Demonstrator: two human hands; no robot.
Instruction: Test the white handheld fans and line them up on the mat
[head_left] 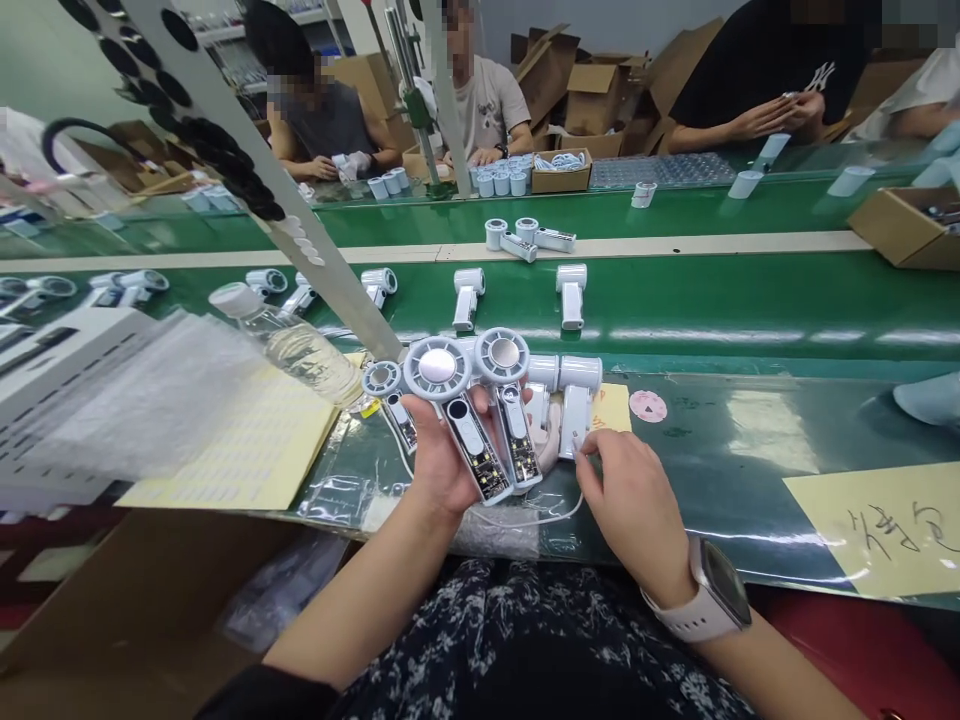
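My left hand point(442, 465) is wrapped round two light-blue handheld fans, a larger-looking front fan point(471, 440) and a second fan point(516, 425) beside it. Both face up, with circuit boards showing in their handles. My right hand point(626, 485) pinches the lower handle of a white handheld fan point(576, 410) lying on the bench; the fingertips partly hide that spot. Another fan lies against it, partly covered by the held ones. Left of my left hand is one more fan point(399, 415) with an open handle. A thin white cable point(551, 518) loops under the fans.
Several fans, including one fan point(572, 298), lie along the green conveyor point(712, 300). A clear bottle point(300, 350) leans at left by a slanted metal post point(315, 240). Yellow paper point(892, 520) lies at right. Co-workers sit across the belt, near a cardboard box point(561, 178).
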